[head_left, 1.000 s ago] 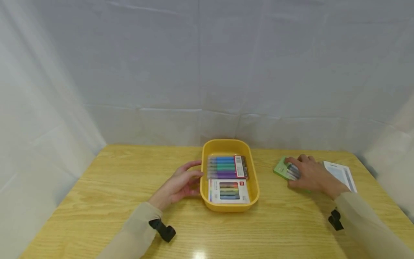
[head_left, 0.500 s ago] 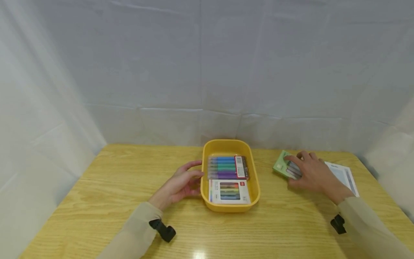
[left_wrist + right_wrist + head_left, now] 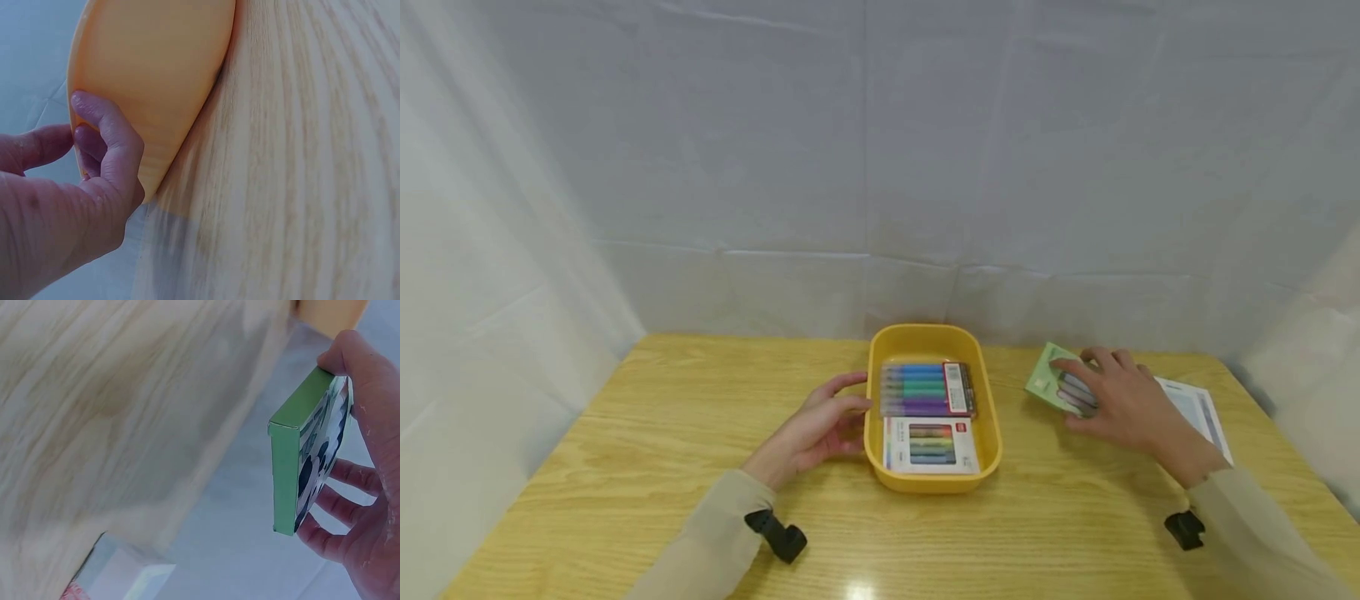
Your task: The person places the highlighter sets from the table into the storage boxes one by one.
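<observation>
A yellow plastic basket stands mid-table. Inside lie a clear pack of coloured pens and a white box with a window over coloured sticks. My left hand is at the basket's left side; in the left wrist view its bent fingers and thumb pinch the rim. My right hand holds a flat green box by its edges, thumb and fingers on opposite sides. This box has a window with pale sticks behind it, and in the right wrist view it is tilted, with dark print on its face.
A white and light-blue flat pack lies right of my right hand, partly covered by the forearm. The wooden table ends at a grey-white curtain behind. Black wrist cameras sit on both sleeves.
My right hand has tilted the green box up and brought it slightly left toward the basket. The left hand and the basket have stayed in place.
</observation>
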{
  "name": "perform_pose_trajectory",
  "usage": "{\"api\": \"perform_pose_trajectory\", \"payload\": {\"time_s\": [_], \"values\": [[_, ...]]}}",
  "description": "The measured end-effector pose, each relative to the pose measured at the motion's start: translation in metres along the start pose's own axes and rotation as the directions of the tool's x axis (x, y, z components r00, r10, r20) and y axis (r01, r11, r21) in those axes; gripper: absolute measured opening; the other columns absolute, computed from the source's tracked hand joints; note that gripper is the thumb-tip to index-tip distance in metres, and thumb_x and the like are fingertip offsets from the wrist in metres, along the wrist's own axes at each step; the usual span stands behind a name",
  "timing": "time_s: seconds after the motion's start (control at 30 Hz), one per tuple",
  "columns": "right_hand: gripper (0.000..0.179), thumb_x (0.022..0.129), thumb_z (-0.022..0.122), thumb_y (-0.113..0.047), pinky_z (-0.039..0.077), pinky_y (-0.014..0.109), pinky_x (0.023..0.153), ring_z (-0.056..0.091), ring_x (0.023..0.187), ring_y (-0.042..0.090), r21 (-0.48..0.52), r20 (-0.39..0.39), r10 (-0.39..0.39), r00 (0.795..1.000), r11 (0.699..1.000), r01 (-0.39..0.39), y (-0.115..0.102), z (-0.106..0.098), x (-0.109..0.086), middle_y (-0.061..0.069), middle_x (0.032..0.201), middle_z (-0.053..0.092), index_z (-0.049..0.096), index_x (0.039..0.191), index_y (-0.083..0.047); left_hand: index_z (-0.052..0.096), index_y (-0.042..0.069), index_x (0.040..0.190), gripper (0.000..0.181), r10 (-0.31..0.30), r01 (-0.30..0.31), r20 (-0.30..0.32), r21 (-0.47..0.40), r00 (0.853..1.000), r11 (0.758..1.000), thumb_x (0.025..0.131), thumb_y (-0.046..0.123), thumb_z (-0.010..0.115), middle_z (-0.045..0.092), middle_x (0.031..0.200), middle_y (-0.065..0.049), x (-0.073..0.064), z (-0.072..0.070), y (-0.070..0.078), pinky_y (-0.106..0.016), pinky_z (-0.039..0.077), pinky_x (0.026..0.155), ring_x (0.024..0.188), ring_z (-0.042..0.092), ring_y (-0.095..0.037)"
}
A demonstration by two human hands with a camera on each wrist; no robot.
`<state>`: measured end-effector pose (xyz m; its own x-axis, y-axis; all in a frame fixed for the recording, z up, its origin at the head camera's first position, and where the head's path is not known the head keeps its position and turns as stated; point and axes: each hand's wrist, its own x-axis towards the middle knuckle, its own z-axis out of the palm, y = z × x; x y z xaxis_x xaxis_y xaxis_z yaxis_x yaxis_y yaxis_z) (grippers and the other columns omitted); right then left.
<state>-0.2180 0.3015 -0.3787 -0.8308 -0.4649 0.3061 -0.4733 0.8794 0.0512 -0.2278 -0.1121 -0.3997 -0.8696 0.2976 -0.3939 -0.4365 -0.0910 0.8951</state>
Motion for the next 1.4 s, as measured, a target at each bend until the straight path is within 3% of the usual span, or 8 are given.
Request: {"api": "perform_pose_trajectory", "payload": {"time_s": [0.53,1.0,1.13,1.4], "values": [[0.067,0.075,0.083,-0.037,0.053,0.058,0.071,0.059,0.103,0.043,-0.047,-0.153,-0.113,0.982,0.993,0.107,-0.028,-0.017,0.011,0.020,0.127,0.059,0.060,0.136,-0.023,0.036,0.019,0.155,0.059,-0.005,0.006,0.009,-0.015,1.000,1.000,0.100,0.013,0.057,0.059,0.134,-0.018,0.002,0.003,0.001,-0.030,0.055,0.070,0.095,0.062,-0.018],[0.070,0.074,0.087,-0.037,0.051,0.058,0.090,0.058,0.112,0.038,0.031,-0.122,-0.162,0.979,0.986,0.166,-0.061,-0.031,0.026,0.017,0.131,0.059,0.060,0.138,-0.025,0.036,0.020,0.154,0.058,-0.005,0.005,0.008,-0.008,1.000,1.000,0.100,0.014,0.057,0.058,0.135,-0.019,0.003,0.003,0.001,-0.030,0.054,0.070,0.097,0.061,-0.019],[0.069,0.076,0.088,-0.036,0.050,0.059,0.093,0.056,0.115,0.037,0.057,-0.098,-0.176,0.979,0.982,0.182,-0.073,-0.035,0.031,0.016,0.134,0.059,0.061,0.139,-0.026,0.036,0.021,0.154,0.059,-0.006,0.006,0.009,-0.009,1.000,1.000,0.099,0.014,0.057,0.057,0.136,-0.019,0.003,0.003,0.002,-0.030,0.054,0.070,0.098,0.061,-0.019],[0.067,0.078,0.087,-0.034,0.050,0.057,0.093,0.056,0.116,0.035,0.091,-0.120,-0.229,0.966,0.967,0.240,-0.089,-0.039,0.041,0.014,0.135,0.059,0.062,0.139,-0.026,0.037,0.021,0.153,0.058,-0.009,0.009,0.003,-0.008,1.000,1.000,0.099,0.013,0.057,0.057,0.135,-0.018,0.003,0.003,0.002,-0.030,0.053,0.069,0.096,0.060,-0.018]]}}
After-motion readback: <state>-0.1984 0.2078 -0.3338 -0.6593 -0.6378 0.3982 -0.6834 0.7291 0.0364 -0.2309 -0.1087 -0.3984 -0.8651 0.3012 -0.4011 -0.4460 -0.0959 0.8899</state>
